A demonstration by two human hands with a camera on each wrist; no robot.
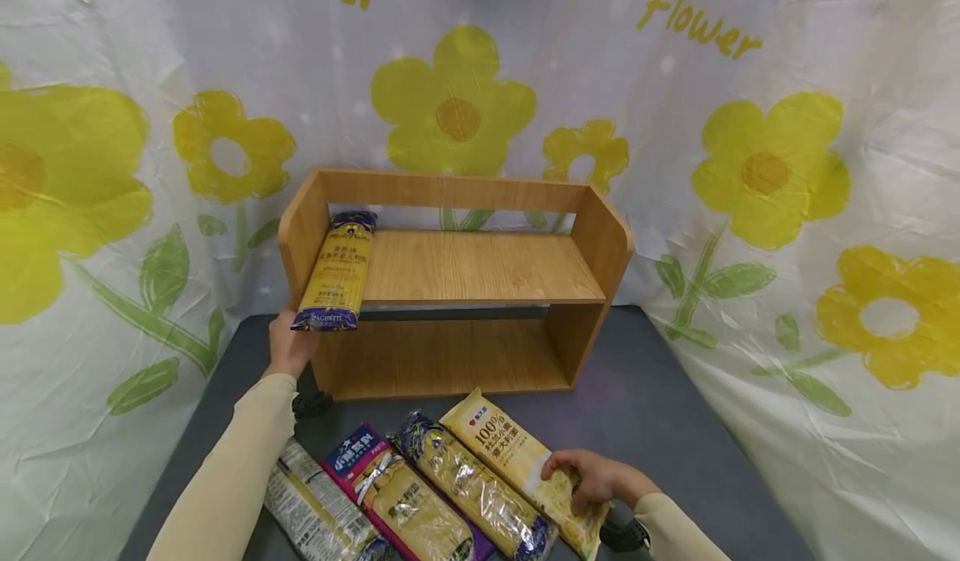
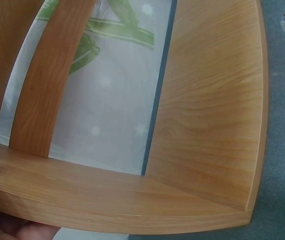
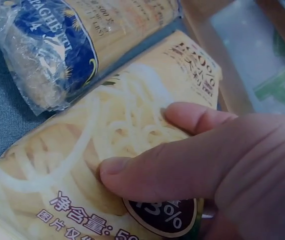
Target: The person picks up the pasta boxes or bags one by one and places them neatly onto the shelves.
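Note:
On the upper board of the two-tier wooden shelf (image 1: 480, 265), against its left side, lies a yellow and blue spaghetti bag (image 1: 339, 273), its lower end jutting over the front edge. My left hand (image 1: 291, 340) grips the shelf's left side panel just below that end. In the left wrist view, thumb and fingers (image 2: 20, 229) show on opposite faces of the panel. My right hand (image 1: 592, 479) holds the lower half of a pale yellow pasta packet (image 1: 517, 453) on the table; thumb and a finger press its front in the right wrist view, and the other fingers are mostly hidden.
Left of the pale packet lie a clear and blue spaghetti bag (image 1: 472, 486), a pink and purple pasta packet (image 1: 405, 498) and a silvery packet (image 1: 318, 494) with printed text. The grey table (image 1: 675, 428) meets a flower-printed curtain (image 1: 750, 169) behind the shelf.

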